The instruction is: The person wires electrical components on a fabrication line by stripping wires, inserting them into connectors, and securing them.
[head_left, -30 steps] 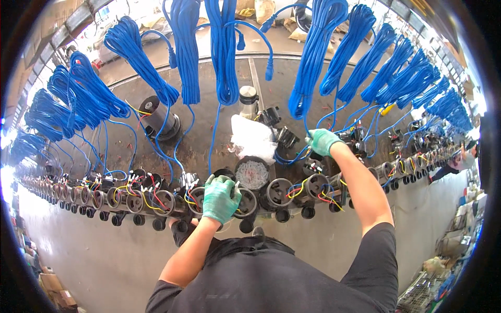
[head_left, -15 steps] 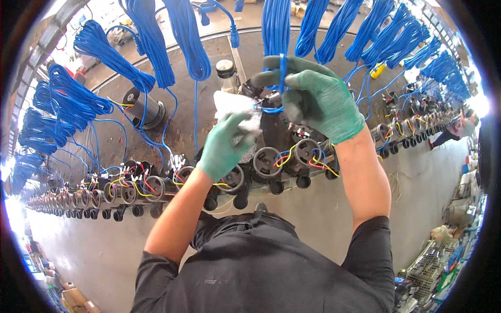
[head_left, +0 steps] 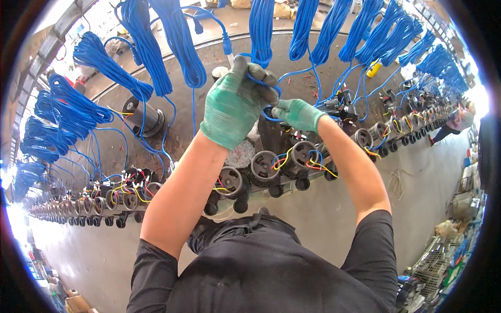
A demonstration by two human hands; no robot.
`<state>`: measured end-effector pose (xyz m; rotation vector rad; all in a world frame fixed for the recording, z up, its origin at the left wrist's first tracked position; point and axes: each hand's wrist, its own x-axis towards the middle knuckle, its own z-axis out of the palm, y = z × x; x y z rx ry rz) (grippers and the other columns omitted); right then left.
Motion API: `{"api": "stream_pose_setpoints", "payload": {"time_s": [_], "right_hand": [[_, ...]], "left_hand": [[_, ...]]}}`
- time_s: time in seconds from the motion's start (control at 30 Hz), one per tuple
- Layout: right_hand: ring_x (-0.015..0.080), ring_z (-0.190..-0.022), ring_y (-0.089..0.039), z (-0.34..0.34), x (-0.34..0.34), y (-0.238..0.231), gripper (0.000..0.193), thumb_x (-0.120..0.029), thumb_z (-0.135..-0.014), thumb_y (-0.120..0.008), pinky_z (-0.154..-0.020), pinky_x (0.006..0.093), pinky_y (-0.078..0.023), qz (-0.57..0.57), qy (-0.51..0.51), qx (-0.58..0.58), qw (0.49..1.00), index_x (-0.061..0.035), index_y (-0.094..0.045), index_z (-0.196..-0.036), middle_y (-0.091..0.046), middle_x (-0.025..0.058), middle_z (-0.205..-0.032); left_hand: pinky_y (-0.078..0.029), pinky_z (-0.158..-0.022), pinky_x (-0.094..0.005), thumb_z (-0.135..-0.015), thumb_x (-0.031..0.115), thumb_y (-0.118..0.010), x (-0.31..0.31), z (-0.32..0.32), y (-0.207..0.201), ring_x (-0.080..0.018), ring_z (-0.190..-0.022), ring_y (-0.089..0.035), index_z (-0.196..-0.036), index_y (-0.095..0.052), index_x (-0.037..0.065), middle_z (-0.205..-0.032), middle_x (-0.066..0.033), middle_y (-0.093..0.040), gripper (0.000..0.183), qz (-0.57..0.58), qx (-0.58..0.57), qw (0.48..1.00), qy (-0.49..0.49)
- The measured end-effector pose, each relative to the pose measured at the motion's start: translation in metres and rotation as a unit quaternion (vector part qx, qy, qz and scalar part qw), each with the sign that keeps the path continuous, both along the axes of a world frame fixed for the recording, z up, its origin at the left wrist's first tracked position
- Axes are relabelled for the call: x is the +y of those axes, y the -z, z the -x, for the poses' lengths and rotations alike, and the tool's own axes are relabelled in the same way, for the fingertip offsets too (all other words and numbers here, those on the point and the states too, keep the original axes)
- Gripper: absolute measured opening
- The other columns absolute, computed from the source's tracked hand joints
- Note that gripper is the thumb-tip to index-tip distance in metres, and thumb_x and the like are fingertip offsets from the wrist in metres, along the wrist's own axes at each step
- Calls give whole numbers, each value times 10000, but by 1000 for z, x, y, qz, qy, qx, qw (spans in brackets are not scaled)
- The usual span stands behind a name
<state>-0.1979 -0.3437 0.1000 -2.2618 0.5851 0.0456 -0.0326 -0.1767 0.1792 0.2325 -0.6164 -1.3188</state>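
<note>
Both hands wear green gloves and are raised above a long bench. My left hand (head_left: 237, 101) is closed around a thin blue cable (head_left: 259, 81) that loops between the two hands. My right hand (head_left: 296, 113) pinches the same cable just to the right, its fingers touching the left glove. Below them a row of black round motor units (head_left: 265, 166) with yellow, red and blue wires lines the bench's near edge. The cable leads up toward hanging blue cable coils (head_left: 261, 28).
Many blue cable coils (head_left: 104, 65) hang across the top and left. A black cylinder (head_left: 148, 117) lies on the grey bench (head_left: 209, 57). The motor row curves left (head_left: 104, 195) and right (head_left: 407, 128). Grey floor lies below, with crates (head_left: 436, 261) at lower right.
Both hands rose higher and closer to the camera, holding the blue cable. The left hand left the white object and now grips the cable beside the right.
</note>
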Motion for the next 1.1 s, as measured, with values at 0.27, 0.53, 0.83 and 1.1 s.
{"api": "stream_pose_setpoints", "payload": {"time_s": [0.27, 0.53, 0.83, 1.1], "right_hand": [[436, -1044, -741, -42, -30, 57, 318, -313, -963, -754, -923, 488, -576, 218, 172, -188, 942, -59, -722, -1151, -758, 271, -1044], [183, -861, -786, -60, -74, 47, 213, -205, -1031, -640, -799, 373, -594, -149, 316, -279, 894, -21, -744, -1053, -789, 145, -843], [372, -1020, -731, -23, -118, 93, 285, -308, -1076, -621, -945, 449, -552, 124, 85, 33, 988, -99, -782, -1184, -786, 189, -1116], [126, -845, -667, -12, -113, 90, 284, -53, -1061, -574, -787, 318, -557, 92, 59, 0, 994, -73, -727, -1300, -759, 34, -989]], "left_hand": [[-543, -898, -484, -1163, 421, -483, 14, 5, -30, -270, -909, -680, -1061, -691, 64, -1060, -135, -710, 426, 19, -55, 998, 17], [-442, -810, -402, -1180, 403, -442, 42, -6, -44, -184, -746, -535, -922, -610, 116, -844, -42, -611, 420, -6, 5, 1000, -21], [-360, -686, -341, -1187, 432, -390, 74, -11, -12, -151, -615, -398, -868, -578, 158, -658, -3, -468, 461, 3, -30, 997, -64], [-400, -676, -362, -1192, 457, -377, 75, -15, 5, -150, -580, -389, -861, -581, 159, -665, 8, -466, 490, 15, -36, 998, -39]]}}
